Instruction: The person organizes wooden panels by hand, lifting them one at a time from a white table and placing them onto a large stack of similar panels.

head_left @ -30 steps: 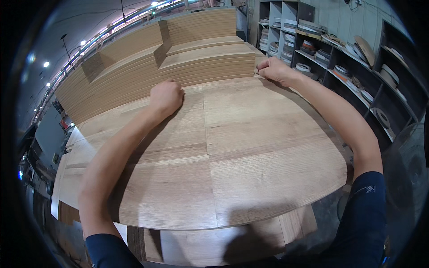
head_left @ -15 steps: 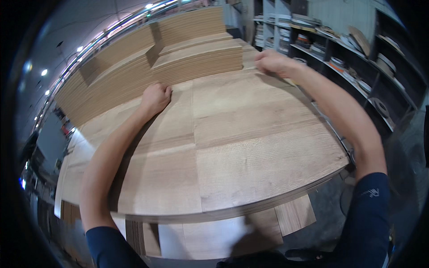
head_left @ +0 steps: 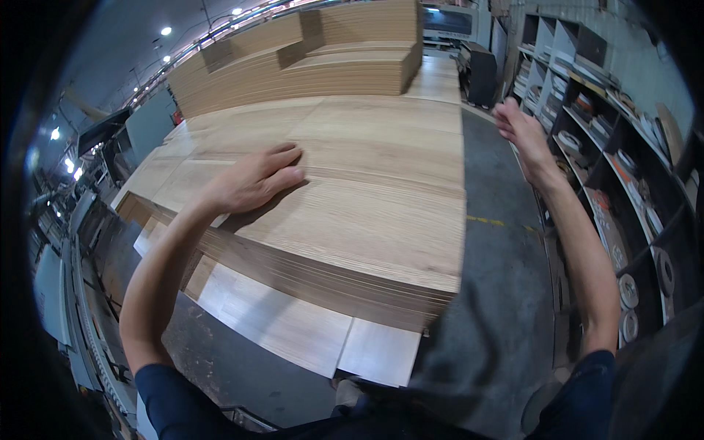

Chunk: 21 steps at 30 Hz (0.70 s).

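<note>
Stacked wood-grain boards (head_left: 381, 220) fill the middle, their layered edges facing me. My left hand (head_left: 260, 180) rests over the top board, palm down, with thumb and fingers apart and nothing in it. Whether the whole palm touches the wood I cannot tell. Off the right side of the stack, my right hand (head_left: 522, 133) is raised above the aisle. Its fingers are loosely curled in, with nothing visible in them, and it touches no board.
Taller piles of boards (head_left: 352, 73) stand on the far part of the stack. Pale boards (head_left: 279, 323) jut out low at the near side. Dark shelves (head_left: 609, 161) with rolls of edging line the right, beyond a grey floor aisle (head_left: 499, 191). Machinery (head_left: 81, 286) stands left.
The view has swung right and shows more aisle. My left hand has gone from a closed fist near the piles to spread fingers nearer me. My right hand has left the boards.
</note>
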Each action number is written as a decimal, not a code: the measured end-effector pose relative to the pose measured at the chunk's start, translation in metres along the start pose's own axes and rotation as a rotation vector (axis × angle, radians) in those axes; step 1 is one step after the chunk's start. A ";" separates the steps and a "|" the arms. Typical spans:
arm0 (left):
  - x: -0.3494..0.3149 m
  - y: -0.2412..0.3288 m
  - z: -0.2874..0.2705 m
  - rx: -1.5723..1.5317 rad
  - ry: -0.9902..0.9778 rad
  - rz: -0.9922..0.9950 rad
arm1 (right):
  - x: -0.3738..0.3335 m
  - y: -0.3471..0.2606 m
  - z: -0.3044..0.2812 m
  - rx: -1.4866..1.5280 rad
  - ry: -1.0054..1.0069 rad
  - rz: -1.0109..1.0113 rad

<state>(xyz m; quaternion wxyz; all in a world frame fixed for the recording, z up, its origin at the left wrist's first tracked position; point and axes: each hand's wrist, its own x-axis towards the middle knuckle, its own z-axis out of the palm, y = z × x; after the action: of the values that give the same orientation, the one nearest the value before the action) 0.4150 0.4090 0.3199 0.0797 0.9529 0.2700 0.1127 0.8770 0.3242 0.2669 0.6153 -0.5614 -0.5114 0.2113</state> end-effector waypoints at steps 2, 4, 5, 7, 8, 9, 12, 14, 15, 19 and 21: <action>-0.010 0.022 0.004 0.034 0.052 -0.052 | 0.013 -0.003 -0.007 0.032 0.017 -0.041; -0.006 0.029 0.010 0.053 0.029 -0.096 | 0.030 0.005 -0.017 0.090 0.052 -0.071; -0.004 0.033 0.010 0.072 0.021 -0.129 | 0.033 0.013 -0.016 0.140 0.073 -0.039; 0.004 0.047 0.013 0.059 0.015 -0.157 | 0.040 0.033 -0.022 0.220 0.118 0.025; 0.007 0.055 0.012 0.046 0.024 -0.191 | 0.050 0.045 -0.029 0.236 0.061 0.029; 0.011 0.061 0.013 0.034 0.035 -0.225 | 0.053 0.063 -0.035 0.288 0.056 0.032; 0.025 0.082 0.014 0.011 0.062 -0.368 | 0.042 0.099 -0.032 0.418 0.003 0.055; 0.041 0.093 0.023 0.127 0.118 -0.456 | 0.040 0.132 -0.043 0.471 -0.026 0.096; 0.054 0.099 0.026 0.290 0.141 -0.456 | 0.039 0.148 -0.049 0.471 -0.052 0.094; 0.173 0.132 0.040 0.912 0.190 -0.344 | 0.039 0.236 -0.087 0.532 -0.095 0.179; 0.247 0.129 0.044 1.218 0.223 -0.289 | 0.021 0.281 -0.095 0.631 -0.119 0.308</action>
<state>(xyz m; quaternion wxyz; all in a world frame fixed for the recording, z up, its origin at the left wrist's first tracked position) 0.6952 0.4281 0.3471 -0.4909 0.7639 0.4182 0.0254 1.0562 0.3753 0.0352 0.6886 -0.4009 -0.3653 0.4814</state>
